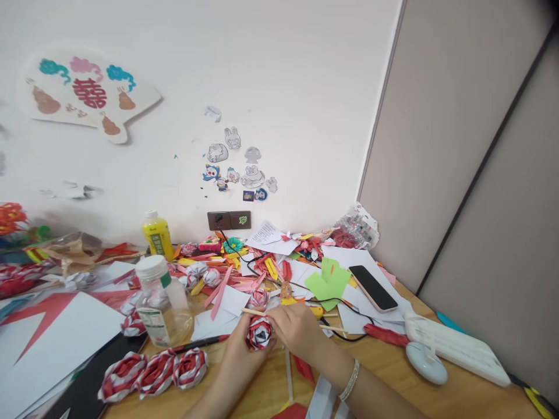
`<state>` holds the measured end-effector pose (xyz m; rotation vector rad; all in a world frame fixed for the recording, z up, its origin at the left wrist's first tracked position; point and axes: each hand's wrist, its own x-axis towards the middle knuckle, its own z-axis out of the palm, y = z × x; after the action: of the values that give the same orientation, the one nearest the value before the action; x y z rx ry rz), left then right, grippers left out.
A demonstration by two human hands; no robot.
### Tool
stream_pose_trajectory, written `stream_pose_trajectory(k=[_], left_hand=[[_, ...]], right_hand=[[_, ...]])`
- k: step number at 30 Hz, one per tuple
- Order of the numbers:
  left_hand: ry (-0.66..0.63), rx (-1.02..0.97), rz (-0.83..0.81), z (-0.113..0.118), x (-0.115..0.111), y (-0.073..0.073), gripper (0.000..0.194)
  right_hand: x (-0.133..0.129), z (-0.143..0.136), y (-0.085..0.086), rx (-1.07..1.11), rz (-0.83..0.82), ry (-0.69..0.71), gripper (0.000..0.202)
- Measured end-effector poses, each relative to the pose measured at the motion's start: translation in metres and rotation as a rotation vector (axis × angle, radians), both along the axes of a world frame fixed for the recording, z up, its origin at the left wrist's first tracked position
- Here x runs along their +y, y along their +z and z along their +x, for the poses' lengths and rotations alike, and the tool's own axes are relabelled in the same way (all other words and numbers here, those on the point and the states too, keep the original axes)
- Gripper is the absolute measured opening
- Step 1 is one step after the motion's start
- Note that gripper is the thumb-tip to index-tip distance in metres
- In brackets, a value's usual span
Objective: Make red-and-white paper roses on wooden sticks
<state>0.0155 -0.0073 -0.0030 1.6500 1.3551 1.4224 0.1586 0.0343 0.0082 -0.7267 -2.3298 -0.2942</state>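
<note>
A red-and-white paper rose sits in my left hand, whose fingers wrap round it from the left and below. Above the rose, my right hand pinches a thin wooden stick that points left across my left thumb. The stick's right end is hidden by my right fingers. Just behind my hands lies a pink-and-white paper rose. To the left, several finished red-and-white paper roses rest in a row on the wooden table.
A clear jar with a white lid and a yellow bottle stand left. Coloured paper strips cover the back. On the right are a phone, a white power strip and a pale mouse-shaped device. White sheets lie far left.
</note>
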Motion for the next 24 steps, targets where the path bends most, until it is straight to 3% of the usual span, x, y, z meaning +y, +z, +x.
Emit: stream_pose_trajectory(k=[5,9,14,24], left_hand=[[-0.022,0.007,0.014,0.002,-0.002,0.000,0.029],[-0.056,0.011,0.007,0.001,0.000,-0.004,0.031],[-0.035,0.023,0.032,0.000,-0.001,0.000,0.038],[0.032,0.097,0.098,-0.001,-0.002,0.004,0.033]], right_hand=[[0.001,0.000,-0.001,-0.047,0.046,-0.024,0.030],[0.001,0.002,0.003,-0.059,-0.058,-0.009,0.028],[-0.001,0.004,0.010,0.033,-0.201,-0.063,0.021],[-0.003,0.005,0.009,0.193,-0.212,-0.034,0.022]])
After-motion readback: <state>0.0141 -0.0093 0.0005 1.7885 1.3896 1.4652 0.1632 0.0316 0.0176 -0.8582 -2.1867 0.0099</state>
